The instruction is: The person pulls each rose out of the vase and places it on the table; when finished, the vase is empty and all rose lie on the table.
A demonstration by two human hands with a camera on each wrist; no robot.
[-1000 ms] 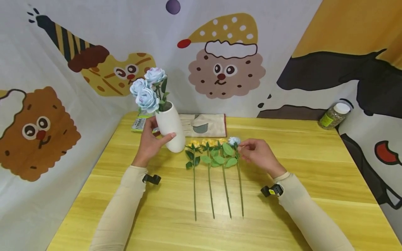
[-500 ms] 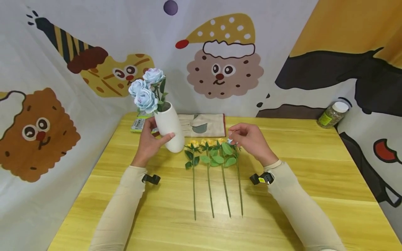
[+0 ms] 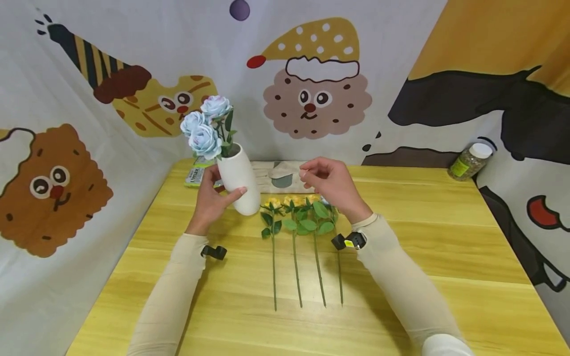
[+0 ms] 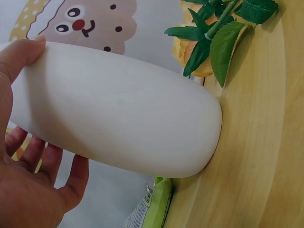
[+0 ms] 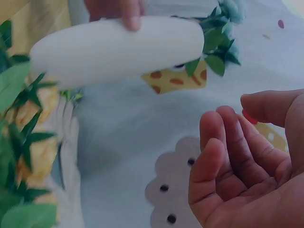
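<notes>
My left hand (image 3: 210, 200) grips a white vase (image 3: 240, 180), fingers and thumb round its side. The vase leans slightly with its base on the table, as the left wrist view also shows. Three pale blue roses (image 3: 205, 141) stand in its mouth. Several artificial stems lie side by side to the right: yellow roses (image 3: 293, 200) with green leaves, and one blue rose (image 3: 324, 200) mostly hidden behind my right wrist. Above these flower heads hovers my right hand (image 3: 334, 185), its fingers loosely curled. In the right wrist view that hand (image 5: 251, 166) has nothing between fingers and thumb.
Behind the flowers lies a pale cloth glove (image 3: 282, 180) with a grey patch. A green and white packet (image 3: 194, 175) sits behind my left hand. At the back right stands a white-lidded jar (image 3: 471, 162). A cartoon-printed curtain (image 3: 249, 133) borders the wooden table (image 3: 414, 212).
My right hand has left the blue rose on the table and moved left and away from me, toward the vase. My left hand keeps its grip on the vase.
</notes>
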